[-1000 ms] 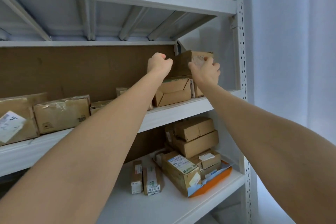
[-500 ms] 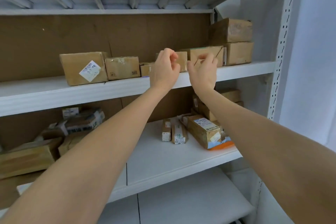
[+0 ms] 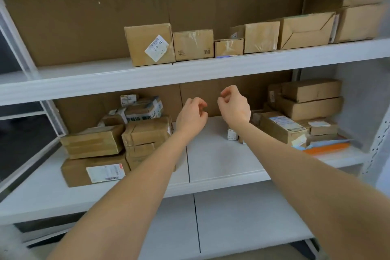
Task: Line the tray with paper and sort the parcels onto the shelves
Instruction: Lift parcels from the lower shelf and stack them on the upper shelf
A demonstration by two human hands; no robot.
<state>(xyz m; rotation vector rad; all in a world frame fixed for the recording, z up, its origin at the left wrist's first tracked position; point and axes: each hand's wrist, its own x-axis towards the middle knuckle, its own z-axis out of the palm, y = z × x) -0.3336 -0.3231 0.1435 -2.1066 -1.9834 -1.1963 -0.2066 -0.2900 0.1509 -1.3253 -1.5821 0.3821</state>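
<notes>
Seven parcels (image 3: 193,45) are sitting packed side by side on the shelf (image 3: 84,82) above our fingertips (image 3: 198,101) — to save room, we judge — while heaps too jumbled to count are lying either side of them, the right one on one orange tray (image 3: 325,148). Our left hand (image 3: 191,116) and right hand (image 3: 234,105) are hovering loosely curled, gripping nothing.

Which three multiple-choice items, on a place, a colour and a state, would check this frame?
1. Where is the box with the tilted white label? A. bottom shelf B. upper shelf C. floor
2. What colour is the tray under the parcels at right? A. green B. black C. orange
3. What do the left hand and right hand hold? A. nothing B. one parcel each C. paper
Answers: B, it starts the upper row; C, its orange edge shows; A, fingers loosely curled, touching no parcel.
</notes>
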